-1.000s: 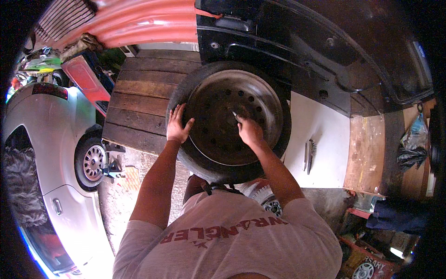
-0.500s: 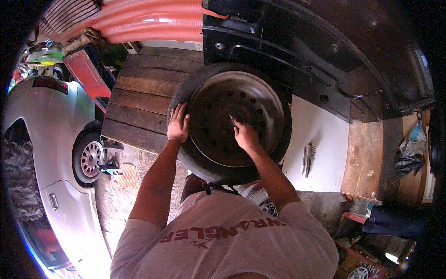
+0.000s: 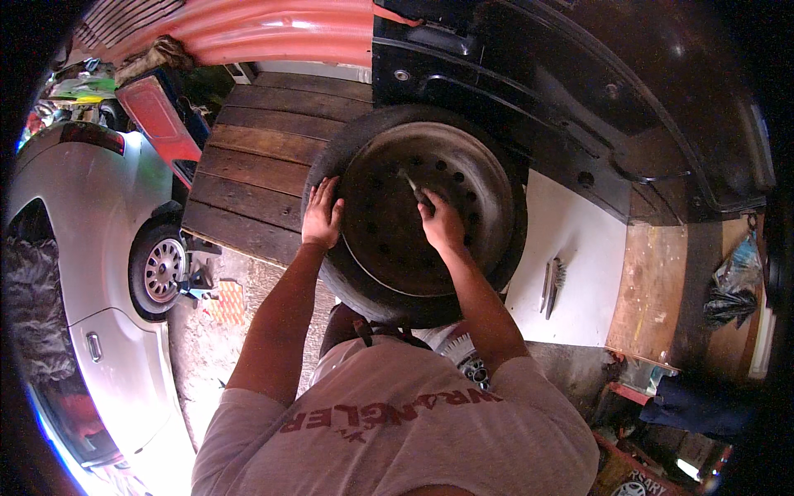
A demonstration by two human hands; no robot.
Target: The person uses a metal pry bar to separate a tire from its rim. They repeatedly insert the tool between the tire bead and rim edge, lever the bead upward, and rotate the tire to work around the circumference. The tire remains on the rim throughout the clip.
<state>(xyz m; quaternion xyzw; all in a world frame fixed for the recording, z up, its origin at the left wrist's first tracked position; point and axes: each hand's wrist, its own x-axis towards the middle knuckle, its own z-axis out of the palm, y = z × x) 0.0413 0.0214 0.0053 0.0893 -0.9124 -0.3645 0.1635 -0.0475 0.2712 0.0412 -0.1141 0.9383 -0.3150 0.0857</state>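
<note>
Work area backed by a corrugated sheet wall, pinkish red and glossy, at upper left, with a large black moulded panel filling the upper right. Desk of dark, worn planks at left; a white board and a scuffed brown wooden board continue the surface to the right, a plastic bag hanging beyond. Rough grey floor, silver car along the left side; light harsh at lower left, bleaching car and floor, right side dim and cluttered.
</note>
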